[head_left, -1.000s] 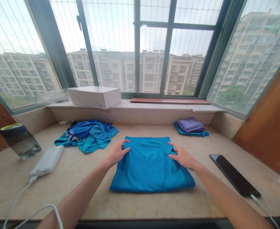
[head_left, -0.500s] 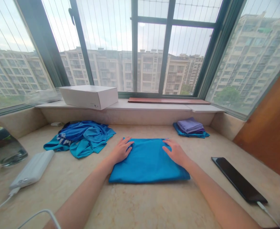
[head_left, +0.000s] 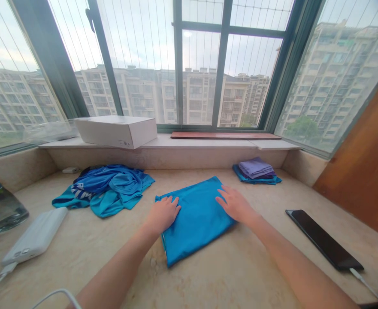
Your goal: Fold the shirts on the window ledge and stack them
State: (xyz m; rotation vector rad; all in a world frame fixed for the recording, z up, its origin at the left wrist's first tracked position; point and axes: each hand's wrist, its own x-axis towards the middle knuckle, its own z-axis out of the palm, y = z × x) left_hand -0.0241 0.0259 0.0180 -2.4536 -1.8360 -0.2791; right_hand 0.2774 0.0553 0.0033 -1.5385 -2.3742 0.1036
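A folded blue cloth garment (head_left: 197, 214) lies flat on the stone counter in front of me, turned at an angle. My left hand (head_left: 165, 212) rests on its left side with the fingers stretched out over the fabric. On the opposite edge, my right hand (head_left: 235, 204) touches the cloth with its fingers spread. Neither hand grips the fabric. To the left lies a crumpled heap of blue clothes (head_left: 111, 189). A small folded stack with purple cloth on top (head_left: 256, 168) sits at the back right.
A white power bank (head_left: 36, 236) with a cable and a water bottle (head_left: 2, 206) are at the left. At the right lies a black phone (head_left: 324, 240), plugged into a cable. A white box (head_left: 114, 131) and a reddish board (head_left: 224, 135) are on the window ledge (head_left: 182, 142).
The folded blue garment has turned counterclockwise under my hands; its right side is now farther away and its left side nearer. My left hand has shifted slightly nearer. The view has moved slightly.
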